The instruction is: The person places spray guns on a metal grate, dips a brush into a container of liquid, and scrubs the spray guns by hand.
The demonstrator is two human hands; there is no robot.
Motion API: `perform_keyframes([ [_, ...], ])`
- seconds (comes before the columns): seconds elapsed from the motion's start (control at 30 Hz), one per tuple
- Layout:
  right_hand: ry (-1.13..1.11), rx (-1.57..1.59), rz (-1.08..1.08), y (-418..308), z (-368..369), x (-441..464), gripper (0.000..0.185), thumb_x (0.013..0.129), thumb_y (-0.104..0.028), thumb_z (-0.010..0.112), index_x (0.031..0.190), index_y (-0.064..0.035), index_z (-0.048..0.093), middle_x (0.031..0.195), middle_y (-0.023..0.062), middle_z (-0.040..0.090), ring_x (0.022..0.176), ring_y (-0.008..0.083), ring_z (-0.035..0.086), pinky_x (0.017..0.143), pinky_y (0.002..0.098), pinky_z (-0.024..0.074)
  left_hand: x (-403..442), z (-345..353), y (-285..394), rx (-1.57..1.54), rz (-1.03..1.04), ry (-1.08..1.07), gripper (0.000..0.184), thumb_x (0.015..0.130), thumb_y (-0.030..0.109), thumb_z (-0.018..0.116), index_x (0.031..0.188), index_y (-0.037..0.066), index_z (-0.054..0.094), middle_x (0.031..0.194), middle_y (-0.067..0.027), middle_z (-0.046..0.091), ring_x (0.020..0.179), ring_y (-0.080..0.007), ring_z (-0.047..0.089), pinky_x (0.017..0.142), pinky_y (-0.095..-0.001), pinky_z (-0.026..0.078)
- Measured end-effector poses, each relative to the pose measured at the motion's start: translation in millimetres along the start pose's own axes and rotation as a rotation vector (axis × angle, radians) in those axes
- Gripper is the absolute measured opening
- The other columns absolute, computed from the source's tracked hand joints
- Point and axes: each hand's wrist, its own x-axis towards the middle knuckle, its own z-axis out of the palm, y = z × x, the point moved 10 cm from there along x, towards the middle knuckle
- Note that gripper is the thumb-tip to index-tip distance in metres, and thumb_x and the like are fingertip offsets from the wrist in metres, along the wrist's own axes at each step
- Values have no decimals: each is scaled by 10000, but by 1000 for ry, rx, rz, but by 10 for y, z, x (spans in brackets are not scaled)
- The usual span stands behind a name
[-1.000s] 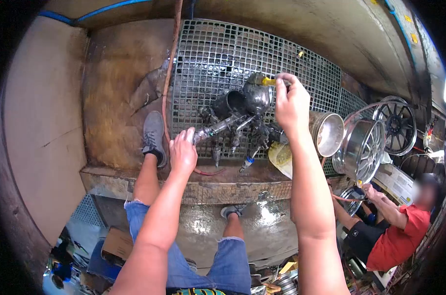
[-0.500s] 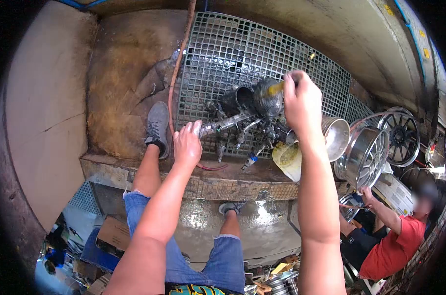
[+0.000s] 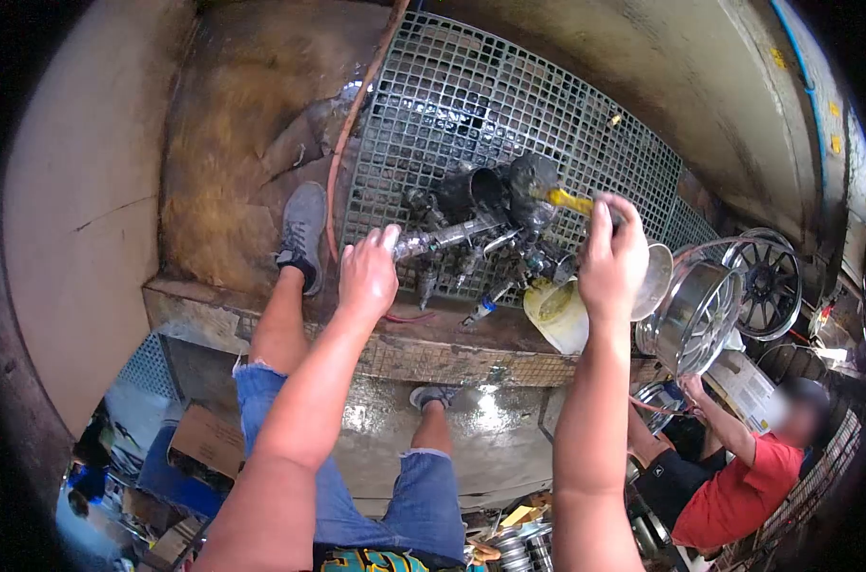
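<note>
My right hand is closed around a yellow-handled tool; its handle points left toward a dark, rounded part, and whether the two touch is unclear. Fingers of my left hand wrap the near end of a wet metal shaft that reaches into a cluster of dirty machine parts on the grating. Within that cluster sits a dark hollow cylinder. Closer to the ledge lies a fitting with a blue band. A white bucket with yellow stains leans below my right wrist.
Green grating covers the raised floor, with an orange hose along its left side. Chrome wheel rims and a black-spoked rim stand at right. A person in red sits beside them, one hand at a rim.
My right hand has shifted down and slightly right, showing more of the yellow handle. My left hand keeps its grip on the shaft. The whole view has tilted a little.
</note>
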Motion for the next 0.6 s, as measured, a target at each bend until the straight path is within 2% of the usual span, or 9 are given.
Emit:
perform_keyframes([
  [0.03,-2,1,0,-2,-26,-114,177,1009,-164,596,1099,-27,662,692,66,608,586,113,536,564,288,433,10,6,-1,4,3,-16,426,858,9,525,1281,51,551,1102,-185,631,1053,-360,619,896,-480,447],
  [0.13,45,318,34,16,-109,-421,144,1023,-108,576,1112,-13,637,699,-47,523,599,34,429,531,214,346,-17,-6,11,-17,17,35,448,841,13,560,1287,42,539,1100,-187,631,1050,-366,619,892,-484,449],
  [0.27,121,333,56,140,-108,-722,153,1016,-72,570,1119,24,631,817,-13,592,658,35,457,583,191,378,-30,4,28,-24,21,16,492,810,12,610,1294,35,521,1102,-187,630,1050,-371,618,887,-488,450],
  [0.3,147,321,25,137,-93,-796,154,1009,-66,575,1111,33,636,911,38,643,744,72,535,674,218,449,-36,-7,34,-13,25,36,510,796,9,626,1293,34,515,1106,-185,629,1054,-370,617,888,-488,449],
  [0.33,165,227,-59,83,-77,-842,149,991,-50,586,1100,36,640,984,101,671,843,157,617,780,282,495,-34,-24,40,-1,29,60,528,783,6,643,1292,32,510,1109,-183,628,1057,-369,616,889,-489,449],
  [0.4,164,136,-168,-60,43,-951,148,969,-31,594,1095,31,639,995,153,677,900,251,661,838,338,512,-43,-18,57,13,33,63,522,784,6,643,1289,37,512,1112,-180,627,1061,-365,616,891,-489,448],
  [0.43,119,139,-139,-30,165,-994,144,951,-16,598,1083,21,641,975,165,667,879,301,660,828,366,516,-39,-38,63,25,31,74,516,786,7,643,1285,41,514,1115,-177,626,1065,-361,615,893,-489,447],
  [0.47,126,142,-240,-139,236,-1020,136,950,-21,600,1075,9,644,959,164,658,873,308,655,809,378,517,-40,-51,66,33,34,70,516,786,7,643,1285,41,514,1115,-177,626,1065,-361,615,893,-489,447],
  [0.6,-14,151,-230,-106,671,-1064,140,947,-38,609,1081,-4,633,967,181,652,875,339,659,795,391,523,-36,-82,107,48,43,65,518,785,20,662,1282,54,520,1119,-167,624,1074,-354,614,898,-486,447],
])
